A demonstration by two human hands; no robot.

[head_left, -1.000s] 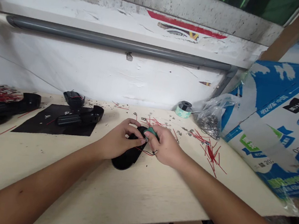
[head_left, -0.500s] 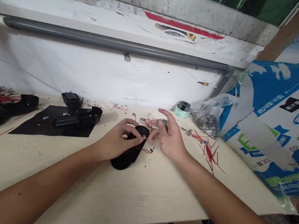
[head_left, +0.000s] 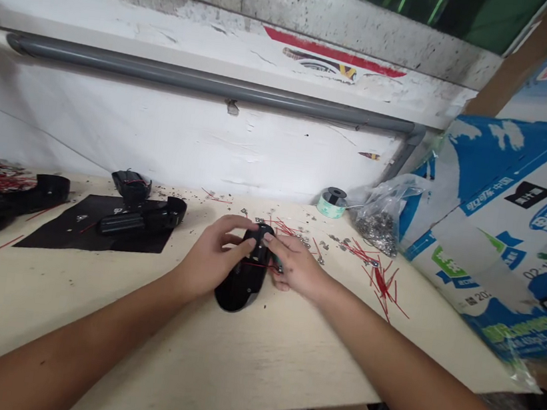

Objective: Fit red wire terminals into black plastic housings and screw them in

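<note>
One black casing (head_left: pixel 238 289) between left hand (head_left: pixel 213 251) and right hand (head_left: pixel 299 266), both curled, gripping it

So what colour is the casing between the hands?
The casing is black, seen best in the head view.

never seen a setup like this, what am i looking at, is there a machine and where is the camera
There is no machine: these are one person's bare hands. The camera sits on that person's head, looking forward and down, so the forearms rise from the bottom. The left hand and right hand both touch a black casing on the pale tabletop; how firmly they grip is hard to tell. Around them lie red wires, a black sheet with a black part on it, a roll of tape and a clear bag of small metal pieces.
</note>
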